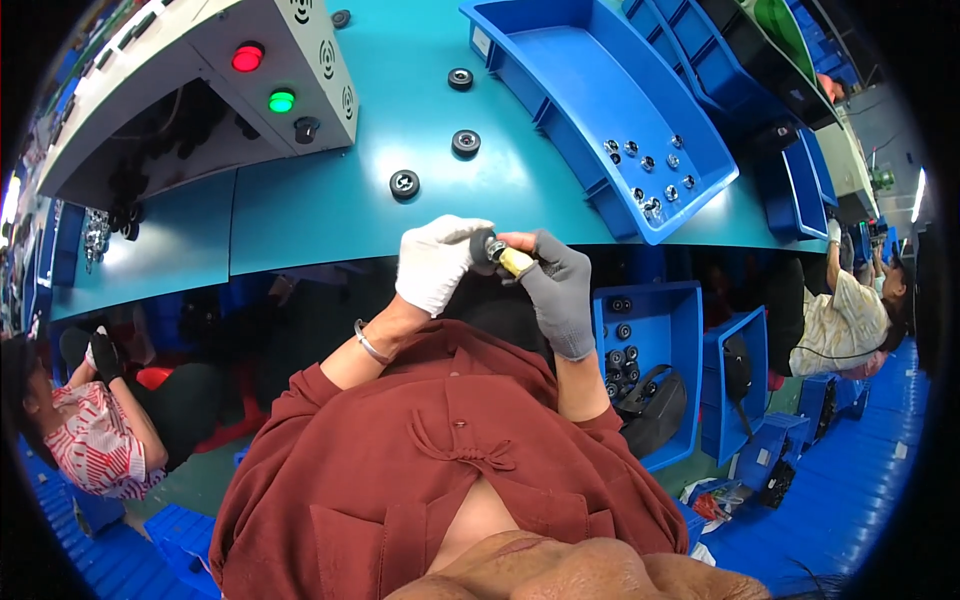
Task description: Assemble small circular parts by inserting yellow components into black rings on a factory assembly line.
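At the table's near edge, my left hand (432,268), in a white glove, grips a small black tyre (481,246). My right hand (562,298) wears a grey glove with some fingertips bare and a yellow cover on one digit. Its fingers close on a small shiny wheel hub (496,250) at the tyre's side; how far the hub sits inside is hidden. Beyond my hands, several black wheels with silver centres stand in a loose row, the nearest being this wheel (404,184). Loose shiny hubs (648,163) lie in a long blue bin (575,165) to the right.
A grey machine (330,75) with red and green lights stands at the left. Below the table edge, another blue bin (675,310) holds black wheels and a dark bag (655,412). Co-workers sit at left (105,430) and right (840,320).
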Available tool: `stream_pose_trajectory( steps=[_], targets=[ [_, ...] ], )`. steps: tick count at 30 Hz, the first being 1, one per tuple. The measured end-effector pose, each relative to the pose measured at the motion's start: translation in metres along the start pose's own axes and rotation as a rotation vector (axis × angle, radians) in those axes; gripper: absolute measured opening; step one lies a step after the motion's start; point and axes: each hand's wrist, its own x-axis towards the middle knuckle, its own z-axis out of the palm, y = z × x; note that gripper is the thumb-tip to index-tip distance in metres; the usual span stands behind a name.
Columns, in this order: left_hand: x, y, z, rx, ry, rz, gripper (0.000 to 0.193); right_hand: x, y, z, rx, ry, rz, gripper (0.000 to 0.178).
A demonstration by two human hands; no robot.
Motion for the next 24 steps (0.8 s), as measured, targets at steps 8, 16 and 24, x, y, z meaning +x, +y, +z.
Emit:
stream_pose_trajectory(
  steps=[8, 16, 24],
  targets=[
    [-0.007, -0.002, -0.011, 0.344, -0.186, 0.14, 0.034, 0.0, 0.001, -0.014, -0.201, -0.089, -0.084, 0.023],
    [-0.033, 0.013, -0.008, 0.088, -0.148, -0.107, 0.043, -0.005, 0.011, -0.003, -0.351, -0.02, -0.266, 0.015],
    [-0.031, 0.004, -0.007, -0.102, -0.139, -0.047, 0.034, -0.001, 0.015, -0.001, -0.379, -0.109, -0.447, 0.035]
  ],
)
